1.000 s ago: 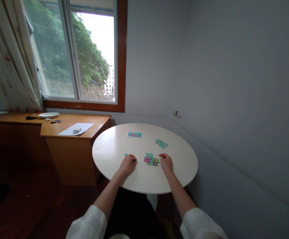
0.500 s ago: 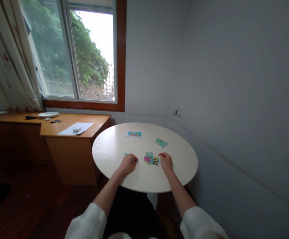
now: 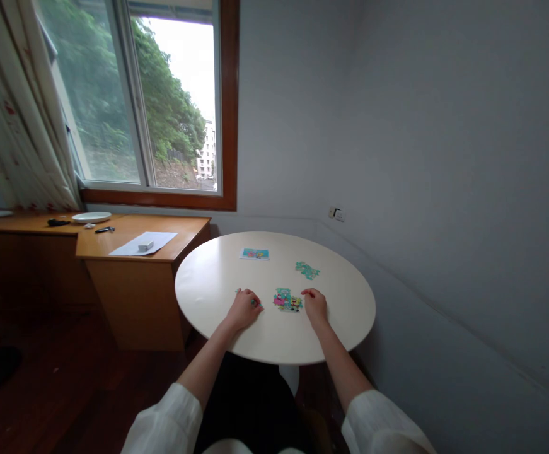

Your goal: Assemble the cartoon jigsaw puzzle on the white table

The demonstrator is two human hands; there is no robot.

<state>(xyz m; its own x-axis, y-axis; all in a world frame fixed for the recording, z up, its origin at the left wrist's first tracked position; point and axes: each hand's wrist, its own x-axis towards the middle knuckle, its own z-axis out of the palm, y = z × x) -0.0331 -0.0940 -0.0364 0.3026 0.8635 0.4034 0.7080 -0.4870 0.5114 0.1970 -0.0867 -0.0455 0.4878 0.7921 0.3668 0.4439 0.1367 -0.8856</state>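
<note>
A partly joined jigsaw puzzle (image 3: 287, 301), with pink, yellow and teal cartoon figures, lies flat on the round white table (image 3: 274, 343). To its left, my left hand (image 3: 246, 309) rests on the tabletop with curled fingers around small teal puzzle pieces (image 3: 254, 303); how many is hidden. A bit of another teal piece (image 3: 237, 291) peeks out behind that hand. My right hand (image 3: 316, 306) sits at the puzzle's right edge, fingers curled and the index finger and thumb close together. Whatever is between those fingertips, if anything, is too small to make out.
Beyond the puzzle lies a heap of loose teal pieces (image 3: 307, 270). A small picture card (image 3: 254, 254) is near the table's far edge. On the left, a wooden desk (image 3: 132, 271) bears a paper sheet (image 3: 161, 240), a small white box (image 3: 145, 246) and a white plate (image 3: 91, 217).
My left hand has shifted slightly, its fingers now covering most of the teal piece behind it. My right hand and the joined puzzle stay in place.
</note>
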